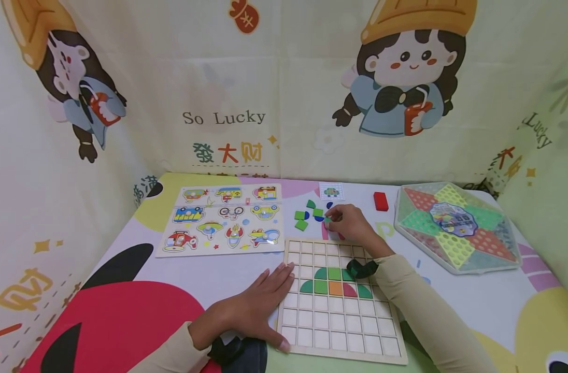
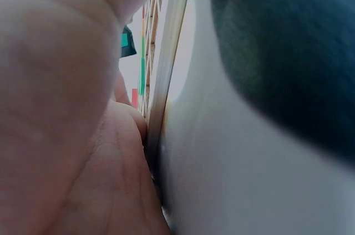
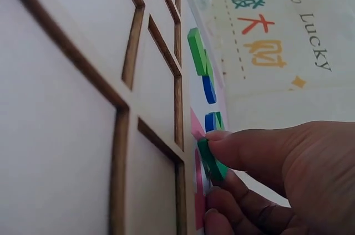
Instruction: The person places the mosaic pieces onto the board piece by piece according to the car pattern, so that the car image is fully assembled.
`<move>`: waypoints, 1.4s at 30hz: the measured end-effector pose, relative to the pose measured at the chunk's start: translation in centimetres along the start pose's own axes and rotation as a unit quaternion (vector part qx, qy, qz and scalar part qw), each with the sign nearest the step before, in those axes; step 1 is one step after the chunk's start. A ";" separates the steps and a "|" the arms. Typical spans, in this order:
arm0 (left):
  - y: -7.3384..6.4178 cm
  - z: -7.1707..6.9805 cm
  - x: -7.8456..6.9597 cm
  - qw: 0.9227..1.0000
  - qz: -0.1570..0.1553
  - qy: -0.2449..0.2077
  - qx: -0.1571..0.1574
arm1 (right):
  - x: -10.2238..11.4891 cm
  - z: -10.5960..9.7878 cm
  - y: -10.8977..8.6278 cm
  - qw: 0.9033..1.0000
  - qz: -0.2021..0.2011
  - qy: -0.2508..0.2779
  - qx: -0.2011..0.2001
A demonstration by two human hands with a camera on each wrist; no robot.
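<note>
My right hand (image 1: 351, 224) pinches a dark green tile (image 3: 212, 160) between thumb and fingers, just beyond the far edge of the wooden grid board (image 1: 342, 356). Spread along the board's left side is my left hand (image 1: 256, 308), fingers straight and touching the frame, thumb by the near corner. Set in the grid are dark green quarter-round tiles (image 1: 307, 286), light green squares (image 1: 321, 287), an orange square (image 1: 335, 288) and a red tile (image 1: 349, 290). Loose light green tiles (image 1: 301, 225) and dark blue tiles (image 1: 318, 218) lie around the right fingertips.
Behind the loose tiles lies a small pattern card (image 1: 331, 191). A vehicle puzzle board (image 1: 223, 220) is at the back left. At the right are a red block (image 1: 380, 201) and a boxed star-pattern board game (image 1: 456, 228). Printed cloth walls (image 1: 302, 103) enclose the table.
</note>
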State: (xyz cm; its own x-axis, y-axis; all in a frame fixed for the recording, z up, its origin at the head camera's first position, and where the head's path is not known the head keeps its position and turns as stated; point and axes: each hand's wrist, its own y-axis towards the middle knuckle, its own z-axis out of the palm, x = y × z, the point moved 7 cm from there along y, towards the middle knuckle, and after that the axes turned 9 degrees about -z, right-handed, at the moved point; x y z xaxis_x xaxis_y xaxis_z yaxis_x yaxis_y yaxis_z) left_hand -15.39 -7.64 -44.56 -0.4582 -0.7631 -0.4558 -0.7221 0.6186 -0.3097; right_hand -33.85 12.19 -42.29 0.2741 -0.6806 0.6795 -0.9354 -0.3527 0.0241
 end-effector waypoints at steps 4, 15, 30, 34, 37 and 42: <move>0.1 0.1 0.0 1.000 0.001 0.004 -0.001 | 0.1 0.1 -0.1 1.000 -0.011 0.013 -0.005; 0.0 0.1 0.0 1.000 -0.004 0.004 0.000 | 0.7 0.2 -0.6 1.000 -0.021 0.007 0.010; 0.0 0.0 0.1 1.000 -0.009 0.007 0.001 | 3.4 0.6 -2.8 0.995 -0.086 -0.001 0.049; 0.1 0.1 0.1 1.000 -0.009 0.005 0.004 | 3.5 0.8 -3.3 0.994 -0.090 -0.002 0.056; 0.1 0.1 0.2 1.000 -0.009 0.003 0.006 | 3.9 0.9 -3.7 0.992 -0.113 0.003 0.057; 0.2 0.1 0.2 1.000 -0.007 0.002 0.005 | 4.7 1.1 -4.5 0.985 -0.161 0.020 0.059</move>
State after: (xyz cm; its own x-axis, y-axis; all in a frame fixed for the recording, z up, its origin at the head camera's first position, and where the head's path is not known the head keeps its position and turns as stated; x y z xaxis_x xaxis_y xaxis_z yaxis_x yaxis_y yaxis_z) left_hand -15.59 -7.68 -44.81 -0.4499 -0.7729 -0.4474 -0.7237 0.6091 -0.3245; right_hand -28.15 9.87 -39.98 0.5402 -0.4964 0.6795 -0.7689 -0.6194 0.1587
